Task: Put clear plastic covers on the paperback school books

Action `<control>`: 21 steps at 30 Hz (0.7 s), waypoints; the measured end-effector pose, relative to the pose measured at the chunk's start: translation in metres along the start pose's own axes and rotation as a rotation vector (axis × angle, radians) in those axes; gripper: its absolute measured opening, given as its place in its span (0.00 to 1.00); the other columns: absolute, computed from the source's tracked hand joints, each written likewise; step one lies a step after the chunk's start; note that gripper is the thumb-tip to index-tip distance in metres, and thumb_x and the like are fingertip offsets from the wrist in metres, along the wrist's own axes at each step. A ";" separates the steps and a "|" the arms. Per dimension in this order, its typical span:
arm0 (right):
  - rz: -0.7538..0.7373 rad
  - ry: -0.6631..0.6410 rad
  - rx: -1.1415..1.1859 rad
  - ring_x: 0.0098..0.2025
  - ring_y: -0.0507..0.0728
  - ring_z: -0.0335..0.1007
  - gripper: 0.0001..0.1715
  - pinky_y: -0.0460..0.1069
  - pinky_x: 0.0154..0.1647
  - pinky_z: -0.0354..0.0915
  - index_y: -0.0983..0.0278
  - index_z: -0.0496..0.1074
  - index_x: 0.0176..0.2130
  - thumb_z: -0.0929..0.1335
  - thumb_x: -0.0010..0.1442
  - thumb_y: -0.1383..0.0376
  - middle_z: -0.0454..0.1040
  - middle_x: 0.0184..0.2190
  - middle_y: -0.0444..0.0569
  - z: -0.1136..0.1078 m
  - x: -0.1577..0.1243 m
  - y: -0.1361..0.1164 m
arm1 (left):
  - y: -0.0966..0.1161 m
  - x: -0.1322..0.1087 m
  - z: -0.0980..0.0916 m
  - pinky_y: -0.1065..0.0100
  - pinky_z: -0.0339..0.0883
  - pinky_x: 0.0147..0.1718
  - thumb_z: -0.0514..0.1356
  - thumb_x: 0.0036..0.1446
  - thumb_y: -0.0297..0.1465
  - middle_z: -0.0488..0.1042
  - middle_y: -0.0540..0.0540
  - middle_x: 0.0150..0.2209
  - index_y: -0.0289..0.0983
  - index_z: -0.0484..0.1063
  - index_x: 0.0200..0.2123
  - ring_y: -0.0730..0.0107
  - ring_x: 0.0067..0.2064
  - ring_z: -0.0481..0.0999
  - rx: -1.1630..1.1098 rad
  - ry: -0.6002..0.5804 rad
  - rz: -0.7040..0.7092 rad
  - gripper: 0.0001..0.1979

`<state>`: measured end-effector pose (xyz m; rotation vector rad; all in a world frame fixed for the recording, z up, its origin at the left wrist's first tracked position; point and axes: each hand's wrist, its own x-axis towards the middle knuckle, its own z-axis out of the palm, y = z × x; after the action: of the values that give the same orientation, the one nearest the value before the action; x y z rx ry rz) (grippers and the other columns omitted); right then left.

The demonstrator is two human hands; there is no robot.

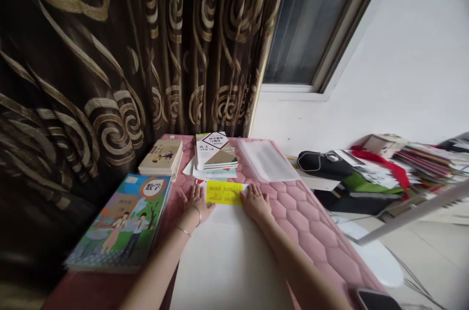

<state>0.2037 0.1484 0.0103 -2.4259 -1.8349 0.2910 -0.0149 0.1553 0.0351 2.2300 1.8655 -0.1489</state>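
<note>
A broad white sheet (pixel 223 261) stretches from the near table edge toward the middle of the pink quilted tabletop (pixel 315 232). Across its far end runs a yellow printed strip (pixel 224 193). My left hand (pixel 197 204) lies flat at the left end of the strip, fingers spread. At the strip's right end my right hand (pixel 257 202) presses down, also flat with its fingers stretched out. Neither hand grips anything. Just beyond the strip is a stack of books and booklets (pixel 216 151).
Left are a colourful textbook (pixel 124 222) and a stack of tan books (pixel 161 156). Clear plastic covers (pixel 269 161) lie at the back right. A dark phone-like object (pixel 377 299) sits at the near right corner. Papers and bags (pixel 330 166) are piled beyond the table.
</note>
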 end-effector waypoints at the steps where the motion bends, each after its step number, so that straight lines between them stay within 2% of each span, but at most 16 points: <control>1: 0.009 0.000 -0.007 0.69 0.62 0.36 0.37 0.67 0.64 0.36 0.73 0.50 0.66 0.49 0.67 0.54 0.46 0.68 0.61 -0.001 0.000 -0.001 | -0.003 -0.009 0.001 0.33 0.28 0.60 0.44 0.58 0.51 0.37 0.39 0.69 0.32 0.43 0.67 0.48 0.69 0.36 -0.001 -0.010 -0.001 0.41; 3: 0.043 0.015 -0.038 0.69 0.66 0.35 0.36 0.70 0.63 0.35 0.73 0.51 0.65 0.53 0.67 0.54 0.47 0.68 0.62 -0.005 -0.001 -0.008 | -0.006 -0.028 0.006 0.36 0.31 0.62 0.42 0.61 0.49 0.41 0.38 0.69 0.32 0.47 0.67 0.50 0.69 0.40 -0.011 0.020 -0.007 0.37; 5: 0.020 0.065 -0.061 0.66 0.69 0.41 0.35 0.69 0.62 0.38 0.72 0.56 0.63 0.57 0.65 0.53 0.52 0.65 0.64 -0.009 -0.005 -0.023 | -0.008 -0.042 0.011 0.39 0.35 0.63 0.41 0.62 0.46 0.45 0.38 0.68 0.31 0.51 0.66 0.52 0.69 0.44 -0.033 0.094 -0.010 0.35; 9: -0.211 0.111 0.026 0.57 0.67 0.57 0.31 0.61 0.56 0.52 0.68 0.67 0.54 0.62 0.61 0.49 0.63 0.56 0.64 -0.008 -0.017 -0.080 | -0.006 -0.052 0.018 0.46 0.43 0.64 0.45 0.62 0.43 0.51 0.39 0.67 0.33 0.56 0.64 0.54 0.68 0.49 -0.092 0.162 -0.031 0.31; 13: -0.251 0.029 0.082 0.53 0.65 0.64 0.36 0.56 0.50 0.59 0.67 0.69 0.51 0.66 0.55 0.44 0.69 0.50 0.62 0.005 -0.016 -0.132 | -0.007 -0.051 0.021 0.48 0.45 0.64 0.50 0.60 0.42 0.59 0.38 0.64 0.36 0.63 0.60 0.51 0.65 0.55 -0.117 0.221 -0.050 0.28; 18: -0.252 -0.017 0.082 0.48 0.65 0.70 0.35 0.55 0.47 0.61 0.67 0.74 0.46 0.69 0.49 0.44 0.74 0.46 0.60 0.008 0.012 -0.152 | -0.009 -0.053 0.023 0.50 0.48 0.63 0.50 0.60 0.44 0.61 0.37 0.62 0.36 0.64 0.60 0.51 0.62 0.59 -0.169 0.265 -0.063 0.29; 21: -0.228 -0.025 0.064 0.46 0.65 0.73 0.31 0.54 0.47 0.61 0.67 0.76 0.43 0.69 0.51 0.46 0.77 0.43 0.60 0.005 0.031 -0.157 | -0.008 -0.053 0.024 0.50 0.48 0.62 0.50 0.60 0.44 0.63 0.38 0.61 0.37 0.62 0.61 0.51 0.61 0.60 -0.183 0.246 -0.061 0.30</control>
<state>0.0625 0.2219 0.0310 -2.1557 -2.0544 0.3571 -0.0314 0.0997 0.0229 2.1481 1.9783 0.2875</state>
